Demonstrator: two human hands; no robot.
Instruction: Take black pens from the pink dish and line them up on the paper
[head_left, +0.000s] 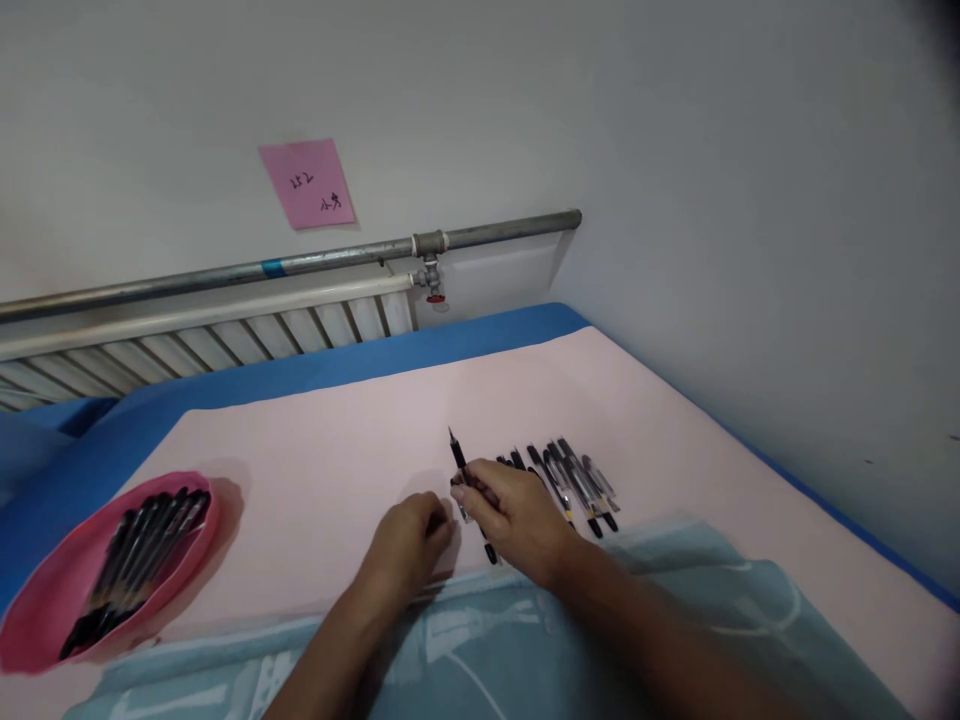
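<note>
Over the pale pink tabletop (337, 450), a pen (458, 455) sits in the right hand (514, 510).
Seen from the head, the right thumb and fingers pinch the pen, its tip pointing away from the person; the left hand (412, 538) is curled just beside it, though whether those fingers hold anything cannot be told. Loose pens (576, 485) lie near the right hand; a pink dish (67, 580) of more pens (146, 550) stands well apart, far left.

I faced a pale wall (487, 100) in dim light, a pink note (300, 205) stuck between ten and eleven o'clock. Toward nine, a metal pipe (337, 257) ran above a white radiator (220, 333). Another wall (787, 250) rose at two, beside my blue-edged, pale-pink tabletop (337, 440).
</note>
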